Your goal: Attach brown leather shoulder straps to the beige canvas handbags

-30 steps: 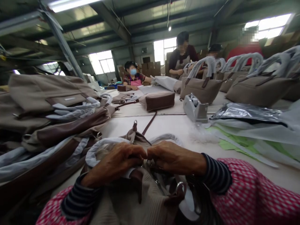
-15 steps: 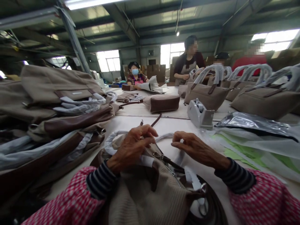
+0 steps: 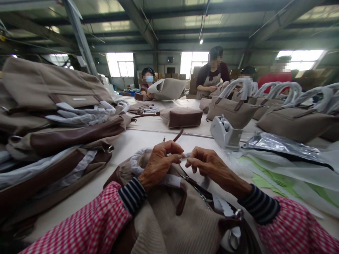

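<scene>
A taupe ribbed bag (image 3: 196,224) lies close to the person on the pale surface (image 3: 143,135), its zipper (image 3: 201,194) running toward the lower right and a metal ring (image 3: 239,213) at that end. The left hand (image 3: 160,162) is above the bag's far part, beside a white-wrapped handle (image 3: 136,164), with thumb and fingertips drawn together. The right hand (image 3: 212,166) faces it just to the right, fingers curled, the two sets of fingertips near each other. Whether either grip is closed on something small cannot be told. A brown tab (image 3: 182,201) joins the handle to the bag's side. On the left, more bags (image 3: 34,81) are heaped up; a bag with a brown base (image 3: 185,118) lies farther off. To the right are a grey tape dispenser (image 3: 222,134), a shiny plastic packet (image 3: 286,146) and green sheets (image 3: 265,180) partly under translucent wrapping (image 3: 309,173). Behind the dispenser, bags with wrapped handles (image 3: 233,111) stand in a row, and co-workers (image 3: 212,76) are beyond.
</scene>
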